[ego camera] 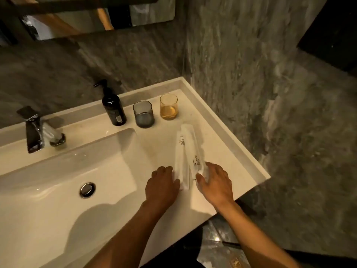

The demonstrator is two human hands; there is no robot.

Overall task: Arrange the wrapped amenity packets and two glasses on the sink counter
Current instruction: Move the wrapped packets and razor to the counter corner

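Two long white wrapped amenity packets point(188, 151) lay side by side on the pale stone sink counter point(228, 151), right of the basin. The left hand point(161, 185) pressed flat on their near-left edge; the right hand point(215, 182) pinched the near-right end. Farther back stood a grey glass tumbler point(143, 114) and an amber glass tumbler point(168, 106).

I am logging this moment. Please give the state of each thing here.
White wrapped amenity packets: lying side by side on counter.
Grey glass: upright.
Amber glass: upright.
Black pump bottle: upright.
Left hand: touching packets.
Right hand: touching packets.
Chrome faucet: off.
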